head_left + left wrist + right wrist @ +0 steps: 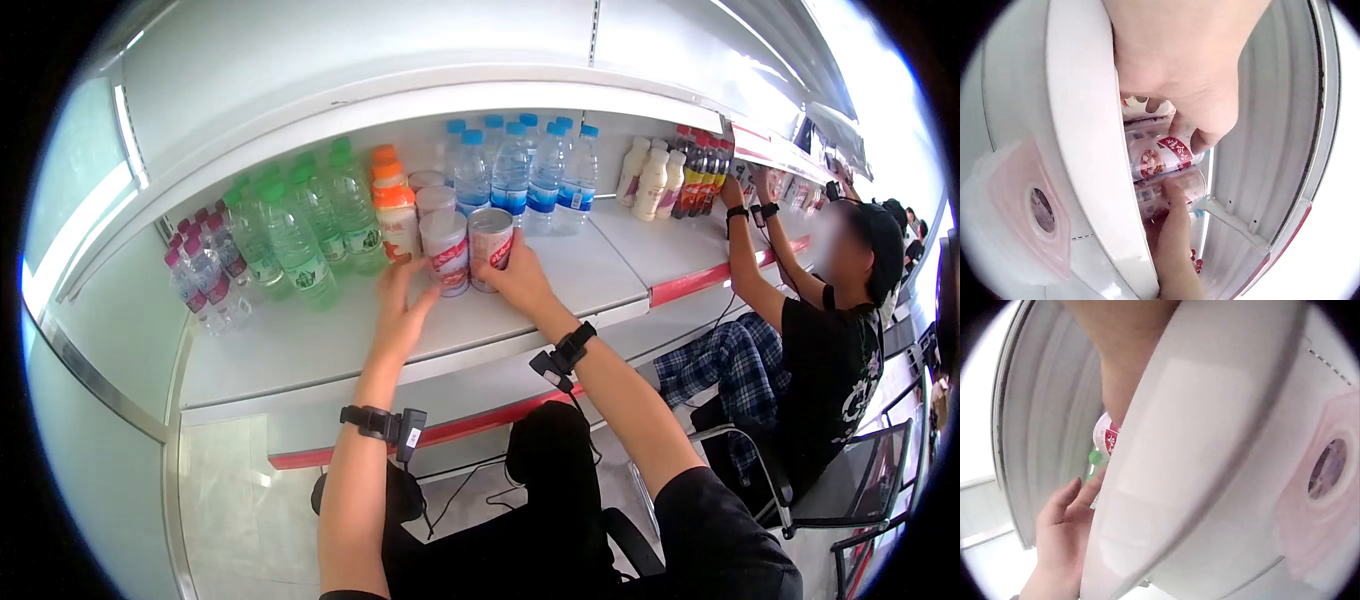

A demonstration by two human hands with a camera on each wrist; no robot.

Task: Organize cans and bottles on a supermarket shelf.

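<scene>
Two printed cans with red labels stand side by side near the front of the shelf (330,365). My right hand (522,282) grips the right can (491,240), thumb across its front and fingers round its far side. Beside the left can (446,255) is my left hand (403,310), thumb and fingers spread, fingertips close to an orange-capped bottle (397,215). More cans (435,198) stand behind these two. The left wrist view shows the left can (1160,156) below my left hand (1179,81). In the right wrist view the upper shelf hides my right fingers.
Green-capped bottles (300,255) and small purple-capped bottles (205,275) stand left; blue-capped water bottles (510,175) stand behind. White bottles (652,180) and dark drinks (705,175) are farther right. An upper shelf edge (450,95) overhangs. Another person (830,330) sits at right, reaching into the shelves.
</scene>
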